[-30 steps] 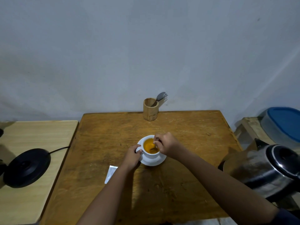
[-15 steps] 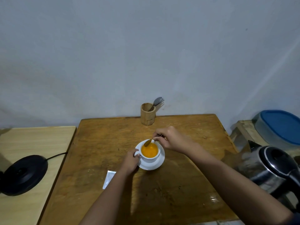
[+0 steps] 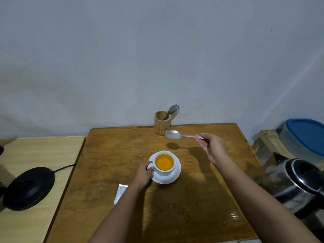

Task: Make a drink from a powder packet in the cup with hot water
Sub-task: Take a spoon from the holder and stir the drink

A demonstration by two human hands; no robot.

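While the dark wooden table [image 3: 201, 199] is filling the centre and lower part of the frame, a paler wooden table [image 3: 26, 225] is sitting beside it at lower left, carrying a round black kettle base [image 3: 29, 188] with its cord trailing toward the right. A steel electric kettle [image 3: 298, 186] is standing off the table's right edge at lower right, and a blue-lidded container [image 3: 305, 137] is resting behind it at the right edge. At the centre of the frame, a white saucer [image 3: 171, 178] is lying on the dark table, bearing a white cup [image 3: 165, 163] that is holding an orange drink filling it near the rim. The left hand [image 3: 142, 174] is curling its fingers around the cup's handle on the cup's left side. Toward the upper right of the cup, the right hand [image 3: 213, 148] is pinching the handle of a metal spoon [image 3: 173, 134] between thumb and fingertips, holding it roughly level above the table, bowl pointing left (its shadow is falling on the wood below). A bamboo utensil holder [image 3: 162, 122] is standing at the table's far edge, just behind the spoon's bowl, with a spoon and fork leaning out of it. A white powder packet [image 3: 120, 192] is lying flat on the table at lower left of the saucer, partly hidden by the left forearm.
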